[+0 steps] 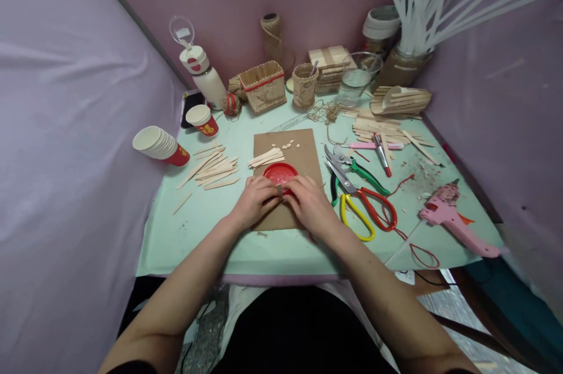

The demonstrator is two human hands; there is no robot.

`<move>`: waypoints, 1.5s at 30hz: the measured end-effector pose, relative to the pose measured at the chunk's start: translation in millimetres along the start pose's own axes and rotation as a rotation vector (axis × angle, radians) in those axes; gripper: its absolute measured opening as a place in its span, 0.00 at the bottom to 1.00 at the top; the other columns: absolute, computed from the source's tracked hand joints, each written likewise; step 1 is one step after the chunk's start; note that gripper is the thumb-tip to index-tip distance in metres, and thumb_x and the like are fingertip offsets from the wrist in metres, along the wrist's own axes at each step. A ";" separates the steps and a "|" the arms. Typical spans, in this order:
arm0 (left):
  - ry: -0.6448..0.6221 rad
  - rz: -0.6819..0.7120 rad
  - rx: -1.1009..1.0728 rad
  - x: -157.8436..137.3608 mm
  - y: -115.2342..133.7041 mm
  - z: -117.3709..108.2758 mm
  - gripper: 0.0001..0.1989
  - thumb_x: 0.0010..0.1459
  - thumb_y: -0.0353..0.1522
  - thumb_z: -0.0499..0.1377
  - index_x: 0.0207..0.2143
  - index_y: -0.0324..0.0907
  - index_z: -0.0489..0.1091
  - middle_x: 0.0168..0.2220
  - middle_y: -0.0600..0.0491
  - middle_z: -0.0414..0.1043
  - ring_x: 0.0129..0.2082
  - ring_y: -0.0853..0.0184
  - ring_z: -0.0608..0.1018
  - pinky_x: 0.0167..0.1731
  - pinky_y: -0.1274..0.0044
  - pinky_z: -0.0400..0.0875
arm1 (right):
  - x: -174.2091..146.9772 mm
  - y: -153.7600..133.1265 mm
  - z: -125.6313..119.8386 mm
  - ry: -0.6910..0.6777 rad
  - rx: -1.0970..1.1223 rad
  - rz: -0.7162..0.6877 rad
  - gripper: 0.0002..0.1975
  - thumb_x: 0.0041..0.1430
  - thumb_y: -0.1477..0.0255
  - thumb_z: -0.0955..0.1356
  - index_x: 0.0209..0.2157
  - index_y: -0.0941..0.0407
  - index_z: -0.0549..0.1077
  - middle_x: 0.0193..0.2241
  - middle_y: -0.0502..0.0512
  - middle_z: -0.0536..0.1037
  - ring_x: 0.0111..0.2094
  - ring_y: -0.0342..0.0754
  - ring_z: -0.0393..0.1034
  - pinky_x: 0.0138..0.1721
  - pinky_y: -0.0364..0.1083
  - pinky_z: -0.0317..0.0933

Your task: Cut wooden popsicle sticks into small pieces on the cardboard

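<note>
My left hand (257, 200) and my right hand (310, 203) meet over the near edge of a round red dish (280, 170). Between their fingertips is a small brown piece (279, 189), perhaps cardboard; the fingers of both hands are closed around it. Its lower part is hidden by my fingers. The dish rests on a brown cardboard sheet (288, 142). On the sheet, left of the dish, lies a small stack of short wooden sticks (266, 157), and tiny wood chips (288, 144) are scattered behind it.
Loose wooden sticks (215, 170) and paper cups (160, 146) are at left. Red-handled scissors (349, 183), green-handled pruners (367, 174) and a pink glue gun (453, 218) lie at right. A bottle (206, 81), wooden basket (264, 89) and glass of water (354, 84) stand behind.
</note>
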State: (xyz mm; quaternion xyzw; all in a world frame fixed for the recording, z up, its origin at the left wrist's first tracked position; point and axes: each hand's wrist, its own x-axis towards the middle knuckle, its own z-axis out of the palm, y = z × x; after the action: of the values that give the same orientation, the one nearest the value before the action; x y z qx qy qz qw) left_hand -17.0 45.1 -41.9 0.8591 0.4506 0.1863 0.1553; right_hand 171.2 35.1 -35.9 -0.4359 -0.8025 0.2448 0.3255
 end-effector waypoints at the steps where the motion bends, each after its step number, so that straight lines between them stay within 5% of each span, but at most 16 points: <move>1: 0.012 0.011 0.001 0.0 -0.6 0.3 0.10 0.62 0.36 0.55 0.33 0.42 0.74 0.33 0.51 0.74 0.37 0.65 0.70 0.40 0.71 0.57 | 0.7 -1.0 1.6 0.006 0.003 0.000 0.05 0.62 0.77 0.64 0.38 0.56 0.71 0.37 0.58 0.74 0.42 0.53 0.65 0.43 0.51 0.61; 22: 0.082 0.035 -0.002 -3.4 -2.8 4.3 0.09 0.61 0.36 0.56 0.34 0.42 0.74 0.33 0.51 0.75 0.39 0.65 0.71 0.41 0.70 0.57 | -3.7 5.8 20.3 0.065 -0.034 -0.060 0.09 0.65 0.74 0.61 0.33 0.56 0.70 0.31 0.57 0.74 0.37 0.51 0.65 0.39 0.49 0.59; 27: 0.042 0.035 0.025 -4.6 -7.7 -10.4 0.10 0.60 0.39 0.58 0.38 0.44 0.75 0.37 0.50 0.76 0.42 0.63 0.72 0.45 0.68 0.57 | -3.5 5.9 23.0 0.082 0.004 -0.073 0.08 0.65 0.74 0.61 0.33 0.56 0.71 0.31 0.57 0.74 0.36 0.52 0.65 0.39 0.49 0.61; 35: 0.155 -0.337 0.170 7.9 -48.0 -42.2 0.08 0.59 0.34 0.58 0.40 0.44 0.74 0.40 0.49 0.75 0.43 0.60 0.73 0.43 0.68 0.61 | -3.9 6.9 24.6 0.093 0.027 -0.076 0.07 0.64 0.75 0.62 0.33 0.56 0.70 0.30 0.57 0.74 0.36 0.52 0.64 0.38 0.50 0.61; 45: 0.177 -0.286 0.213 19.2 -48.9 -28.3 0.07 0.61 0.32 0.55 0.33 0.43 0.73 0.36 0.50 0.74 0.40 0.62 0.72 0.43 0.68 0.60 | -3.5 6.0 24.2 0.082 0.033 -0.068 0.06 0.64 0.76 0.63 0.33 0.55 0.69 0.30 0.56 0.74 0.36 0.52 0.64 0.38 0.49 0.61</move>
State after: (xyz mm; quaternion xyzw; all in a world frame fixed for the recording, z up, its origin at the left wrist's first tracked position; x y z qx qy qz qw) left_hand -55.0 90.6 -34.7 0.7782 0.5972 0.1884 0.0479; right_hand 158.0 32.5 -57.3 -0.4125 -0.7989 0.2288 0.3732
